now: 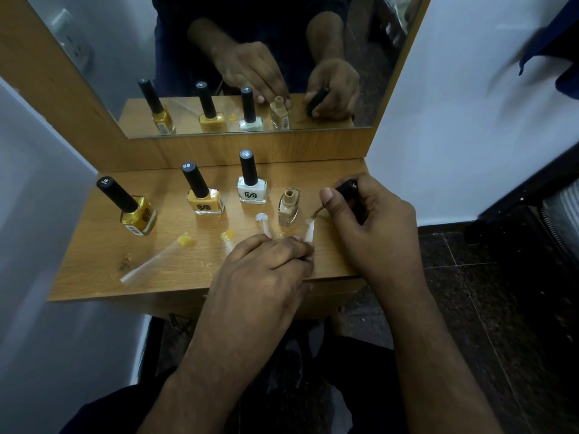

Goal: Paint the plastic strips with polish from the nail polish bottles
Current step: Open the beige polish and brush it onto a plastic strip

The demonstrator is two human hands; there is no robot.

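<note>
**Four bottles on shelf, one uncapped; beige polish going onto right-hand strip**

Wooden shelf (175,264) below a wall mirror (250,57) that reflects bottles and hands. At nine o'clock stands the yellow bottle (139,216), black cap on, yellow polish inside. A long clear strip (153,260) lies at its five o'clock, yellow paint on its far tip. Next, the mustard bottle (205,202), capped, with a short yellow-tipped strip (227,236) just at its five o'clock. At twelve o'clock the white bottle (251,189), capped, white polish inside; a white-tipped strip (262,222) lies at its six o'clock. The open beige bottle (289,208) stands just right of it, neck bare, beige polish within, between the two right-hand strips.

Left hand (269,264) lies flat, fingers straight, pressing the near ends of these strips; it hides their lower lengths. Right hand (372,220), at three o'clock, pinches the black brush cap (346,187); the brush (316,213) touches the tip of the rightmost strip (310,231)
</note>
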